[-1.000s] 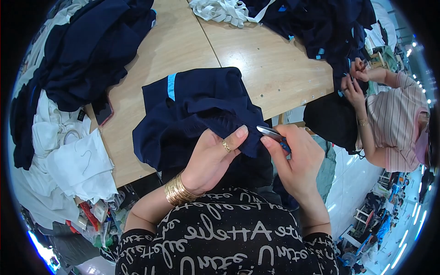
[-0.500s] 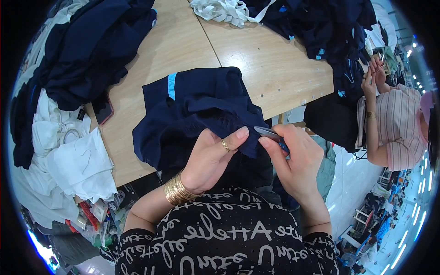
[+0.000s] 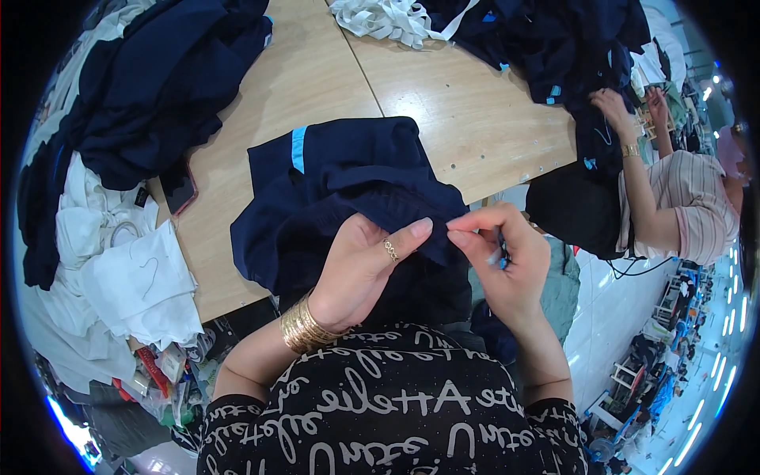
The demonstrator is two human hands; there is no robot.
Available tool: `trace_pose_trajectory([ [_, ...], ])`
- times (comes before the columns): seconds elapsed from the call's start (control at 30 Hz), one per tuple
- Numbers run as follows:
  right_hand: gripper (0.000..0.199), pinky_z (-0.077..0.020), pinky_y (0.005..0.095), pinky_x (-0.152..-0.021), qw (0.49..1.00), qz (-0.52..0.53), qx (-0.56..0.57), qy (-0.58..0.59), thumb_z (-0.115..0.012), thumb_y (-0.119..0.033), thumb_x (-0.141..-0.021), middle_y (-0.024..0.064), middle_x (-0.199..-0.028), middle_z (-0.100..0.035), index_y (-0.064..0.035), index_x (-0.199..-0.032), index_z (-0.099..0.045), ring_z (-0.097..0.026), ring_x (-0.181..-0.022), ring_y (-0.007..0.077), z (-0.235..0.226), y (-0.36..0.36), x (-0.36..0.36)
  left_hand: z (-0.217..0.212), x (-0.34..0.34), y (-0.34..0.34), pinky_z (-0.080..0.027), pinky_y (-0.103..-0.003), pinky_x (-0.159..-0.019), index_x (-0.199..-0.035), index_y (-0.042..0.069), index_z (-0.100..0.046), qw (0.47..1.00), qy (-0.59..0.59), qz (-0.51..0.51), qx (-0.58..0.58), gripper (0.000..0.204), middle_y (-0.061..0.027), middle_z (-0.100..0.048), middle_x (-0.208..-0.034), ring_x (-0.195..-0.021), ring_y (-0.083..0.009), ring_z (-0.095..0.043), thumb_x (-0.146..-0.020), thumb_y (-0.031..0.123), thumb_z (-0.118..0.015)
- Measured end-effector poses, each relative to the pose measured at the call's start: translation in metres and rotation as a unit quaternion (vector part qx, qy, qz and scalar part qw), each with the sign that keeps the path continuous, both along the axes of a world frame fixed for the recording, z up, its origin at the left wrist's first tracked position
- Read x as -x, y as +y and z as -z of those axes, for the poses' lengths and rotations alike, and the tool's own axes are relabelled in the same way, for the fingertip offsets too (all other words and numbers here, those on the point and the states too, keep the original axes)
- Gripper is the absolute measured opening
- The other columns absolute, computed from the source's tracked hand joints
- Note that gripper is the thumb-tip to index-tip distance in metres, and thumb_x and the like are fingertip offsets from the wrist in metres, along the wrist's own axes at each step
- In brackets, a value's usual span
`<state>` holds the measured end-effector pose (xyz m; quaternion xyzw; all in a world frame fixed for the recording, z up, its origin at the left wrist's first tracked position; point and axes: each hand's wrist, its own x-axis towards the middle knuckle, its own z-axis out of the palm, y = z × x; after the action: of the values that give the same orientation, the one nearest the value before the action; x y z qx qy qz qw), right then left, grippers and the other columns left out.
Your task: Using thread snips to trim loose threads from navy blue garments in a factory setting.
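A navy garment (image 3: 317, 198) with a light blue strip near its far left corner lies over the table edge in front of me. My left hand (image 3: 356, 269) grips its right part, thumb on top and fingers underneath. At the fabric's right edge, my right hand (image 3: 507, 261) pinches thumb and forefinger together; whether cloth or a thread is between the tips is too small to tell. Tucked inside its palm are small thread snips (image 3: 502, 255), with only a bit of blue handle showing and the blades hidden.
Dark garments (image 3: 166, 87) are piled at the far left, above white cloth (image 3: 138, 277) and beside a phone (image 3: 179, 188). White tape (image 3: 388, 20) and more navy garments (image 3: 546, 47) lie at the back of the wooden table (image 3: 309, 71). A co-worker (image 3: 681, 198) sits at right.
The snips' blades have turned back from the fabric edge into my right palm, and my thumb and forefinger now pinch there. My left hand stays put. The co-worker's hands have moved apart.
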<state>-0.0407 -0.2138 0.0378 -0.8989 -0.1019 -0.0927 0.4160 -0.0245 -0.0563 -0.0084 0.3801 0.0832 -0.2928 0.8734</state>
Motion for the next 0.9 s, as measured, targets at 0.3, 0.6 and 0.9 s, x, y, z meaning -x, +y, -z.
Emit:
trace_pose_trajectory([
  [0.3,0.030,-0.0400,0.0202,-0.054,0.941,-0.202,-0.040,0.267,-0.075,-0.016,-0.066,0.0013,-0.080,-0.060,-0.0051,-0.090,-0.060,-0.054,-0.066,0.0079,-0.034,-0.024,0.007,0.002,0.000,0.002,-0.048,-0.023,-0.073,-0.092,0.000,-0.058,1.000,0.005,-0.021,0.023,0.012,-0.0037,-0.062,-0.086,-0.080,-0.0074,-0.059,-0.083,0.008,-0.061],
  [0.6,0.022,-0.0407,0.0287,-0.050,0.983,-0.007,0.175,-0.056,-0.070,-0.016,-0.070,0.0051,-0.070,-0.057,-0.0051,-0.085,-0.058,-0.052,-0.057,0.0208,-0.012,-0.011,0.009,-0.004,-0.001,0.003,-0.047,-0.024,-0.074,-0.100,0.003,-0.056,0.999,0.010,0.006,0.035,0.020,-0.0041,-0.061,-0.094,-0.086,-0.0096,-0.059,-0.082,0.009,-0.062],
  [0.9,0.023,-0.0407,0.0275,-0.049,0.969,-0.008,0.232,-0.087,-0.070,-0.016,-0.070,0.0042,-0.071,-0.058,-0.0052,-0.086,-0.058,-0.053,-0.058,0.0193,-0.010,-0.007,0.009,0.003,0.000,-0.002,-0.044,-0.022,-0.074,-0.100,0.003,-0.055,0.998,0.013,0.002,0.056,0.020,-0.0016,-0.060,-0.093,-0.085,-0.0070,-0.055,-0.082,0.008,-0.062],
])
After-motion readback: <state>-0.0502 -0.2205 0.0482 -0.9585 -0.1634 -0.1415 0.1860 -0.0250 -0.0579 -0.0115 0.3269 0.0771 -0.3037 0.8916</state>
